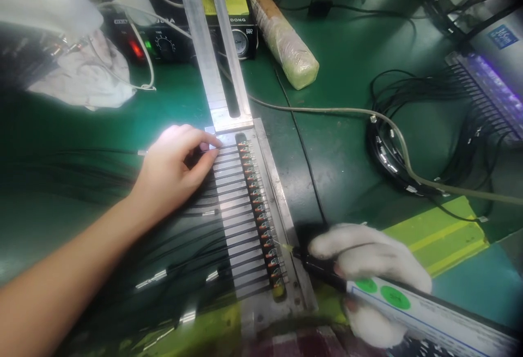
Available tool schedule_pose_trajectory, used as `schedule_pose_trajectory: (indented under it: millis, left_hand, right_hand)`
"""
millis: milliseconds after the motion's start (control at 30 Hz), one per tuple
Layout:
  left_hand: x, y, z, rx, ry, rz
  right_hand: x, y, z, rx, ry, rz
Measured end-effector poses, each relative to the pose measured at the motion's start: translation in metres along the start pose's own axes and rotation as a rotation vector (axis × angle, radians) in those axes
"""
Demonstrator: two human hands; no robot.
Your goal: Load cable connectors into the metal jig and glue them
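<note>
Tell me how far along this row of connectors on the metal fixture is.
Done: the fixture looks fully loaded, a cable seated in each slot. In hand: the right hand holds a dispensing pen with its needle at a connector low in the row; the left hand rests on the top cables. Left: cannot tell which connectors are already treated.

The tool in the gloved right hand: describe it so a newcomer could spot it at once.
Start at the long metal fixture running down the green bench. At its lower right, the right hand grips a dispensing pen. Only it has a white body, two green dots and a fine needle tip.
</note>
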State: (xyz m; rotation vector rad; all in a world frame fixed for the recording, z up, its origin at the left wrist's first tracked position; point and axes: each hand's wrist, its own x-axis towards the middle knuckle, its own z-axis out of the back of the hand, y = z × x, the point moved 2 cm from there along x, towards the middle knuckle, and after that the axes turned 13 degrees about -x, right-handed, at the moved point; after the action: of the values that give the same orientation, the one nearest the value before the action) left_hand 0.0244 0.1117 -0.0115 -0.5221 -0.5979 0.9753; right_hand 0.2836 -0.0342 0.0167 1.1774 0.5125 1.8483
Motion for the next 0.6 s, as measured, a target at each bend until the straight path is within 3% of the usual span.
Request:
schedule_pose_trajectory:
  millis: [200, 600]
  left_hand:
    - [0.0000, -0.0011, -0.0012, -0.001, -0.002, 0.044]
    - [-0.0005, -0.0026, -0.0014, 0.009, 0.004, 0.054]
  right_hand:
    - [-0.0007, -0.0003, -0.0054, -0.055, 0.117, 0.036]
    - [0.0036, -0.0004, -0.0078, -0.073, 0.070, 0.008]
